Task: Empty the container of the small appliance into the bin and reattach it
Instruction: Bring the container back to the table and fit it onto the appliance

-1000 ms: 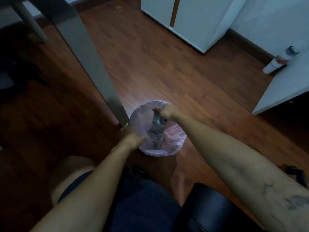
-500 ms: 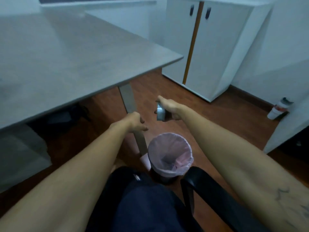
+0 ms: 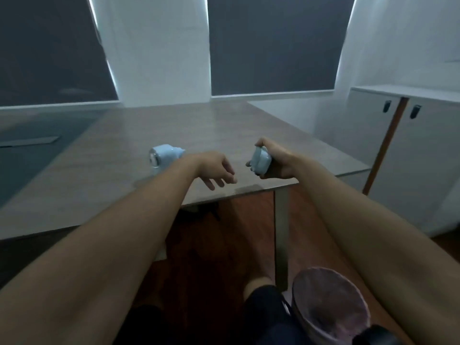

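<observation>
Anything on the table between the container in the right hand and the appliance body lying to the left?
Only the empty left hand hovers between the container and the appliance body; the table there looks bare in the head view.

Dim, bluish, perhaps motion-blurred, wide-angle edge bending

A grey wood-grain table (image 3: 119, 175) carries the pale blue small appliance (image 3: 164, 155), lying on its side just beyond the left hand's (image 3: 214, 170) loosely spread fingers (image 3: 219, 181).
</observation>
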Tool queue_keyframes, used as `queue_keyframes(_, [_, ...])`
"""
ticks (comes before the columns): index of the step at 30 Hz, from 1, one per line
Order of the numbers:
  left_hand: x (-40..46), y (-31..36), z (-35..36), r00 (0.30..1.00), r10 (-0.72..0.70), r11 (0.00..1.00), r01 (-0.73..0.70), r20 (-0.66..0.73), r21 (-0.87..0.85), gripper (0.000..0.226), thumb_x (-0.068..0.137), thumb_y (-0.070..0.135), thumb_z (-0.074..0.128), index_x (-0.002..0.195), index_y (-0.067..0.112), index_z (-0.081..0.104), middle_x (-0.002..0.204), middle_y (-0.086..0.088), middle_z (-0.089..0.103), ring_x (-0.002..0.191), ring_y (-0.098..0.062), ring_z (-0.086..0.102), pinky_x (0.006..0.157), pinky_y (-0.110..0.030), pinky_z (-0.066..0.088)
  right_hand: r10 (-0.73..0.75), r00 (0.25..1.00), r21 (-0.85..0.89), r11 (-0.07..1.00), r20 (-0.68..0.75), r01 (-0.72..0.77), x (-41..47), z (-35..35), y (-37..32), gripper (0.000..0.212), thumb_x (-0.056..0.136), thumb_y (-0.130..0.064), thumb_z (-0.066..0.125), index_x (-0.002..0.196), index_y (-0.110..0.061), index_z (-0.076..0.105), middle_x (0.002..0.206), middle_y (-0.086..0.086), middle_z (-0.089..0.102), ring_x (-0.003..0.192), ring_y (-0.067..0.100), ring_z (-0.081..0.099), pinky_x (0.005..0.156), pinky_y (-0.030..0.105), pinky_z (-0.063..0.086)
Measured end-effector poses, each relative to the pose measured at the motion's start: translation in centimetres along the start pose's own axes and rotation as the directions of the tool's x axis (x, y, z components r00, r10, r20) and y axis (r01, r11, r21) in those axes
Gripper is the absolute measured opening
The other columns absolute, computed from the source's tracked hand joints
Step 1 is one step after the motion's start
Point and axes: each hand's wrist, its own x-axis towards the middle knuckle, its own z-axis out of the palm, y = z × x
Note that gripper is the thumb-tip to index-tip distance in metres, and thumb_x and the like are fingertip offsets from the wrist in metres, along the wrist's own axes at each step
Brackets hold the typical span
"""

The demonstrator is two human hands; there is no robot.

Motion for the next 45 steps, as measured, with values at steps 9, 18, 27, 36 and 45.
queue_keyframes(9, [-2.7, -9.2, -6.3, 0.782, -0.130, 0.991, 0.095, -0.610, -0.090, 0.040, 0.068, 0.043, 0.077, 0.100, 0.020, 0.071, 0.095, -0.005, 0.074, 0.085, -0.027, 0.071, 0.067, -0.038, 0.060, -0.088, 0.996, 0.108, 0.990, -0.033, 0.092, 4.6, 9.6, -3.3, 0.025, 0.093, -0.034, 0.049, 0.094, -0.009, 0.049, 0.082, 0.013, 0.057, 0.071, 0.027, 0.059, 0.067, 0.041, 0.056])
queue_keyframes(18, [-0.4, -14.5, -5.1, 0.620, -0.267, 0.963, 0.206, -0.738, -0.175, 0.084, 0.059, 0.050, 0.085, 0.128, 0.017, 0.051, 0.125, -0.010, 0.054, 0.110, -0.029, 0.058, 0.088, -0.038, 0.050, -0.151, 0.988, 0.159, 0.976, -0.017, 0.151, 9.3, 12.7, -2.3, 0.021, 0.090, -0.029, 0.062, 0.086, -0.009, 0.057, 0.079, 0.012, 0.060, 0.069, 0.025, 0.062, 0.069, 0.038, 0.055])
queue_keyframes(27, [2.7, -16.7, -4.2, 0.581, -0.423, 0.844, -0.027, -0.696, -0.536, 0.062, 0.073, 0.051, 0.075, 0.120, 0.014, 0.056, 0.107, -0.001, 0.064, 0.099, -0.023, 0.063, 0.084, -0.034, 0.050, -0.210, 0.975, 0.359, 0.917, 0.069, 0.172, 12.5, 13.0, -1.7, 0.024, 0.091, -0.024, 0.063, 0.098, -0.002, 0.061, 0.092, 0.015, 0.066, 0.079, 0.028, 0.069, 0.076, 0.040, 0.059])
queue_keyframes(36, [3.5, -16.2, -6.1, 0.686, -0.486, 0.617, -0.169, -0.541, -0.769, 0.042, 0.084, 0.050, 0.064, 0.104, 0.013, 0.066, 0.105, -0.011, 0.070, 0.085, -0.027, 0.068, 0.076, -0.047, 0.061, -0.181, 0.978, 0.447, 0.887, 0.109, 0.114, 13.1, 13.5, -2.2, 0.035, 0.090, -0.025, 0.066, 0.112, 0.002, 0.059, 0.099, 0.018, 0.067, 0.087, 0.031, 0.069, 0.077, 0.041, 0.060])
queue_keyframes(45, [2.9, -14.1, -6.3, 0.682, -0.402, 0.646, -0.261, -0.611, -0.717, 0.047, 0.081, 0.044, 0.071, 0.109, 0.008, 0.064, 0.096, -0.005, 0.067, 0.081, -0.020, 0.069, 0.061, -0.039, 0.061, -0.194, 0.977, 0.305, 0.939, 0.088, 0.159, 12.3, 15.1, -2.1, 0.055, 0.079, -0.035, 0.077, 0.121, -0.005, 0.059, 0.115, 0.013, 0.070, 0.096, 0.025, 0.071, 0.089, 0.041, 0.057])
